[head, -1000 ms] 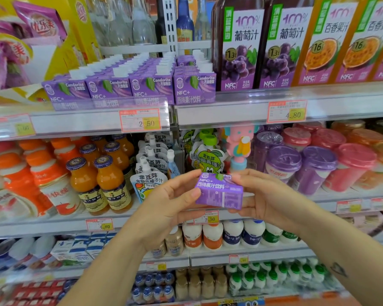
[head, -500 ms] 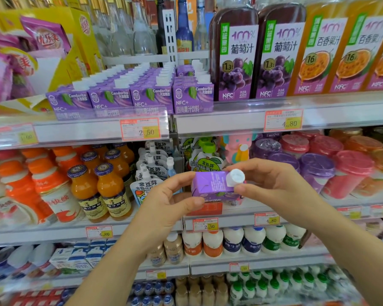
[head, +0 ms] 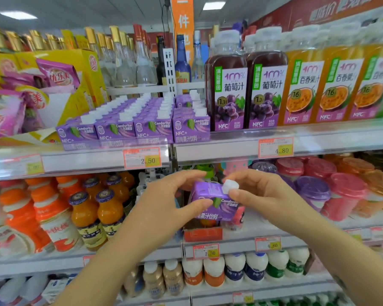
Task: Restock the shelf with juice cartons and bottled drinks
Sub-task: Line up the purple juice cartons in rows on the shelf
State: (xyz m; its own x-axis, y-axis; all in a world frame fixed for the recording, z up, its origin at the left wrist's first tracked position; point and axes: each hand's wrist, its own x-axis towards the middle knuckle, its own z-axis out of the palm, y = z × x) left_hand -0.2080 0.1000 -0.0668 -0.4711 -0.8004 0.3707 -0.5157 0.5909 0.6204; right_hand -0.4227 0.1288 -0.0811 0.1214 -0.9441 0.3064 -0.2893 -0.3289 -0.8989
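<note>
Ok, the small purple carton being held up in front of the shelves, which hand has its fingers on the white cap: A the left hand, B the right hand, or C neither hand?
B: the right hand pinches the white cap at the top corner of the purple carton, while the left hand grips the carton's other side.

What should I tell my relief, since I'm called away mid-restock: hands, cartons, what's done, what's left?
Left hand grips the purple juice carton by its left side. Right hand pinches its white cap.
The carton is in the air before the middle shelf, below the matching cartons on the upper shelf, beside the grape juice bottles.
Done: four rows of those cartons stand to the shelf front.
Left: set this carton among them; a free slot is not visible from here.
</note>
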